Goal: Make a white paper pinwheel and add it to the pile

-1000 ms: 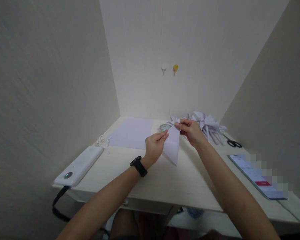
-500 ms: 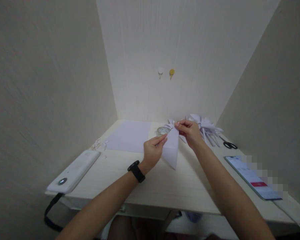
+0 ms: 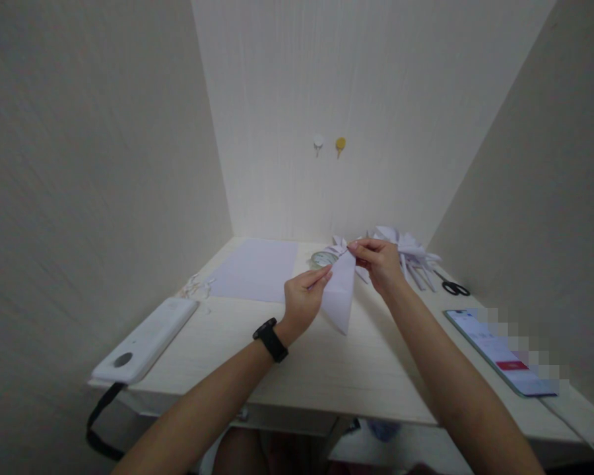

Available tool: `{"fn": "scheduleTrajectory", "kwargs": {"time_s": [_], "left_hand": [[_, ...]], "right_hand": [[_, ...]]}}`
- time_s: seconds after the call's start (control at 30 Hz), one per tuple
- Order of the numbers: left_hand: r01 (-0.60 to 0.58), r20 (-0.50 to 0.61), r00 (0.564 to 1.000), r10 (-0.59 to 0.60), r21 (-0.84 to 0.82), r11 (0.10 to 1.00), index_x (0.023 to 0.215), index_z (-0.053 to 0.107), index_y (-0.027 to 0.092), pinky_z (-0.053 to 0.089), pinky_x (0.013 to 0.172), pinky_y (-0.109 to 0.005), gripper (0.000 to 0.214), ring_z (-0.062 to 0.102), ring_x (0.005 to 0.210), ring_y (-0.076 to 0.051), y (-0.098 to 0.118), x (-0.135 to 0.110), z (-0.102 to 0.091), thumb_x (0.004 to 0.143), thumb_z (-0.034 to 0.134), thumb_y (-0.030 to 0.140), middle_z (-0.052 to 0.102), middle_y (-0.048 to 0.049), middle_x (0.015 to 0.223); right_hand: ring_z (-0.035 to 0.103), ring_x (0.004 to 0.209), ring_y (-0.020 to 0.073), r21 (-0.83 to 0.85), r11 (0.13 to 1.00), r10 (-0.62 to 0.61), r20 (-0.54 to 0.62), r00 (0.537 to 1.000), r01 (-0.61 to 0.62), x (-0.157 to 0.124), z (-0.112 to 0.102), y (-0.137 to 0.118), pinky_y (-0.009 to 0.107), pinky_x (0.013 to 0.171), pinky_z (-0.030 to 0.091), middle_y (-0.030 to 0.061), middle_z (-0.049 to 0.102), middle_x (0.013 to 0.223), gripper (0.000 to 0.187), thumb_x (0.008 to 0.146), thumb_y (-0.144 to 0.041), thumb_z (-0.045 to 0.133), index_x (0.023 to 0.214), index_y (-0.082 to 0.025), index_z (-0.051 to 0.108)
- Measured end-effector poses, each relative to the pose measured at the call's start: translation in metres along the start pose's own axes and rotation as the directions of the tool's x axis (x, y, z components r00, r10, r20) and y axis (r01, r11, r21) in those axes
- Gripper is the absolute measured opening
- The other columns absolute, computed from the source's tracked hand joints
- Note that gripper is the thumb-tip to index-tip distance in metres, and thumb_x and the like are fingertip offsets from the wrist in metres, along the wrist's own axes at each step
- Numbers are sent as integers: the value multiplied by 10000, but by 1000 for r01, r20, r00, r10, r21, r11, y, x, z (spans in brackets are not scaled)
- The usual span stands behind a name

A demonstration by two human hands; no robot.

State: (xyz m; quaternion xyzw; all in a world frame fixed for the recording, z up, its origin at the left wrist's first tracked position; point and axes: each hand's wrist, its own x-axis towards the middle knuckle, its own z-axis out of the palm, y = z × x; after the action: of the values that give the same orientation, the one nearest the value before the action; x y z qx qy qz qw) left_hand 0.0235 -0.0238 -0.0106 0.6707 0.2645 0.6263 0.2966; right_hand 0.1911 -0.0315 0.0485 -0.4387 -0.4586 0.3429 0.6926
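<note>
A folded sheet of white paper (image 3: 340, 297) hangs between my hands above the desk, its lower corner pointing down. My left hand (image 3: 304, 297), with a black watch on the wrist, pinches its left edge between thumb and fingers. At the top corner my right hand (image 3: 379, 260) holds the paper in a closed pinch. Just behind lies a roll of clear tape (image 3: 321, 259), partly covered by the paper and my left fingers. Several folded white paper pieces (image 3: 408, 247) with rolled paper sticks are heaped behind my right hand.
A flat paper sheet (image 3: 255, 267) lies at the back left, with paper scraps (image 3: 197, 285) beside it. A white device (image 3: 146, 336) with a black strap sits on the left edge. Black-handled scissors (image 3: 455, 288) and a cabled phone (image 3: 497, 349) are on the right. Walls enclose the desk.
Almost nothing differs. My right hand and the paper's top corner have shifted very slightly; both hands keep their pinch on the paper.
</note>
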Motion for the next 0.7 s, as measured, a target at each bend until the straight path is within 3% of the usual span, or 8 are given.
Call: {"fn": "scheduleTrajectory", "kwargs": {"time_s": [0.23, 0.47, 0.7], "left_hand": [[10, 10, 1000, -10, -3, 1000, 985, 782, 234, 575, 853, -309, 179, 729, 868, -185, 1, 0, 0, 834, 689, 209, 769, -46, 997], [32, 10, 999, -33, 9, 999, 954, 788, 240, 581, 866, -327, 173, 737, 883, -202, 5, -1, 1, 820, 694, 181, 768, -41, 989], [16, 14, 1000, -17, 37, 999, 964, 786, 240, 583, 871, -340, 176, 738, 902, -215, 4, -1, 1, 827, 689, 187, 764, -42, 1001]], "right_hand": [[634, 593, 174, 5, 1000, -7, 2, 1000, 7, 2, -2, 2, 318, 578, 527, 42, 708, 655, 260, 504, -386, 865, 634, -203, 734], [603, 547, 161, -5, 1000, -17, -96, 995, 16, 0, 1, 1, 304, 532, 501, 33, 686, 596, 161, 499, -286, 834, 546, -195, 710], [586, 514, 163, -26, 1000, 3, -141, 990, -7, -3, 6, 0, 315, 512, 499, 25, 649, 560, 240, 485, -360, 845, 564, -190, 694]]}}
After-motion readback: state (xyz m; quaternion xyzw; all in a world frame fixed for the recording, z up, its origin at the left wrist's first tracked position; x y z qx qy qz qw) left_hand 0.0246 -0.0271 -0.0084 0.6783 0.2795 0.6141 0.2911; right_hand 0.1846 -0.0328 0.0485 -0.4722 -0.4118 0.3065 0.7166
